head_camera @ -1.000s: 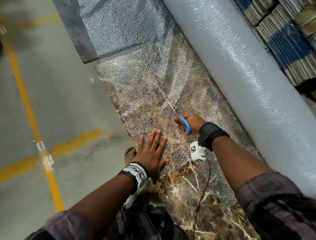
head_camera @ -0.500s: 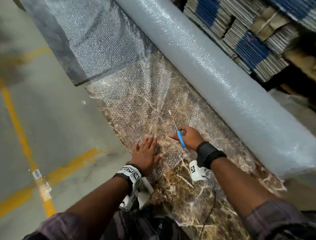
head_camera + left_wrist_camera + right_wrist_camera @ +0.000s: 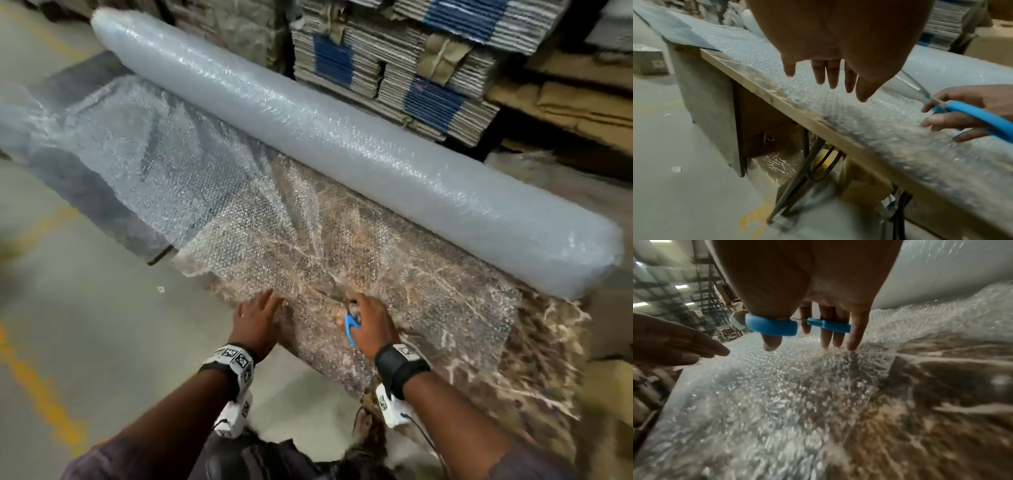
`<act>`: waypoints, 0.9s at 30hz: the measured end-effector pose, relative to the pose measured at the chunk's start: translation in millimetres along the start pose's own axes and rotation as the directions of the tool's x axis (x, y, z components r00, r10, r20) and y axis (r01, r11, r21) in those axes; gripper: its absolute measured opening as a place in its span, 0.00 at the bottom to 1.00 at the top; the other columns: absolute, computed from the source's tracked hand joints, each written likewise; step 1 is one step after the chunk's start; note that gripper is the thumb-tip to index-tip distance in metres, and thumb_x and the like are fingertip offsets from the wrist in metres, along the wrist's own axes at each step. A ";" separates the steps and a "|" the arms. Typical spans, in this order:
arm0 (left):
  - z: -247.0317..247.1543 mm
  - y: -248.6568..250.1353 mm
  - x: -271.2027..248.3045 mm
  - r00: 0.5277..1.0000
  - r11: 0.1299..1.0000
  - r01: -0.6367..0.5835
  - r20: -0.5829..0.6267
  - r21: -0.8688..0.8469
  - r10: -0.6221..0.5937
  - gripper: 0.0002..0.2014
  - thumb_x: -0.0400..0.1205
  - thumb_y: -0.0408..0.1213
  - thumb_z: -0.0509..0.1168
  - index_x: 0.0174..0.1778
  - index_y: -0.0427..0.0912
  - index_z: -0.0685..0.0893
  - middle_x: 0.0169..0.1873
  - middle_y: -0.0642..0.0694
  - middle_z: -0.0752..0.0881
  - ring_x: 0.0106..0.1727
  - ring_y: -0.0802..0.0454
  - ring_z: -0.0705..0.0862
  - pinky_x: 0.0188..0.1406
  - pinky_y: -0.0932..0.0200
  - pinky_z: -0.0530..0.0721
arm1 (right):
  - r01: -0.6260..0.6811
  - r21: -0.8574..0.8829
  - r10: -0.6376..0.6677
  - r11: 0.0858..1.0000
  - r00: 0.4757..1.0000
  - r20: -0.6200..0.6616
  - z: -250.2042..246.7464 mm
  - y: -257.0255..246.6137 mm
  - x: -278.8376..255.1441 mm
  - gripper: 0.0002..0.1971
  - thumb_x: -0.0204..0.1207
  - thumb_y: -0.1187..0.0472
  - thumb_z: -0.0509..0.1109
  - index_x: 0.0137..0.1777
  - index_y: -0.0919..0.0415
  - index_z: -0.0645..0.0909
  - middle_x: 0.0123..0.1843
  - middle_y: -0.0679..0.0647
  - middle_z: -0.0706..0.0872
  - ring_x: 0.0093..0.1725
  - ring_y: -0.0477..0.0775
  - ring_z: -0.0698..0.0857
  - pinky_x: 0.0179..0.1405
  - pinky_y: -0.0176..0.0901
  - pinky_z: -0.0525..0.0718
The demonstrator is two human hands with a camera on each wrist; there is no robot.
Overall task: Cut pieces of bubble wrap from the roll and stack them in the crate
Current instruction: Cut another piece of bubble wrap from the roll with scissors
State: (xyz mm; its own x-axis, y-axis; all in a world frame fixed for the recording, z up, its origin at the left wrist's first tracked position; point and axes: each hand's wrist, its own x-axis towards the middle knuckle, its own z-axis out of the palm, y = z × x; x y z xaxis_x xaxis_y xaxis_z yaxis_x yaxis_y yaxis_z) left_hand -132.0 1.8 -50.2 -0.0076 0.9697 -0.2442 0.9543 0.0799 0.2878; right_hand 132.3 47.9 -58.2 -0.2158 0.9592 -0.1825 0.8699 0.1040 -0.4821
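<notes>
A long bubble wrap roll (image 3: 342, 144) lies along the far side of a brown marbled table (image 3: 534, 370). A sheet of bubble wrap (image 3: 274, 240) is unrolled over the tabletop towards me. My left hand (image 3: 257, 317) lies flat on the sheet at the table's near edge, fingers straight (image 3: 826, 73). My right hand (image 3: 371, 325) grips blue-handled scissors (image 3: 351, 325), thumb and fingers through the loops (image 3: 772, 326). The blades (image 3: 330, 289) point away into the sheet, just right of my left hand. No crate is in view.
Stacks of flattened cardboard cartons (image 3: 394, 61) stand behind the roll. A grey board (image 3: 85, 185) extends the table to the left, under more wrap. Grey floor with yellow lines (image 3: 37, 387) lies to the left. Under the table are metal legs (image 3: 797, 186) and a cardboard box (image 3: 863, 186).
The head view has swung up and right, showing the whole roll. Both hands have slid nearer the table's front edge, and the left hand stays flat on the sheet beside the scissors.
</notes>
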 end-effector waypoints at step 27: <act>-46.1 -116.9 70.7 0.758 0.776 -0.630 0.231 0.017 0.610 0.09 0.78 0.35 0.66 0.53 0.44 0.86 0.53 0.40 0.80 0.50 0.35 0.83 0.45 0.43 0.85 | -0.362 0.804 0.618 0.471 0.786 -0.008 118.9 -217.7 -34.9 0.25 0.71 0.39 0.77 0.41 0.61 0.74 0.36 0.67 0.85 0.32 0.61 0.85 0.28 0.45 0.83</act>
State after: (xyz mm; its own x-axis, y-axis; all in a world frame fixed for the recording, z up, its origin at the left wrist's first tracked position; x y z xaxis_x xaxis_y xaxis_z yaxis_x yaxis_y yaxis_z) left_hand -257.8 71.7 -58.5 0.6457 0.7304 -0.2230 0.7506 -0.5531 0.3615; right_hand -102.3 -39.4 -48.8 0.3716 0.8205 -0.4344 0.1316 -0.5097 -0.8502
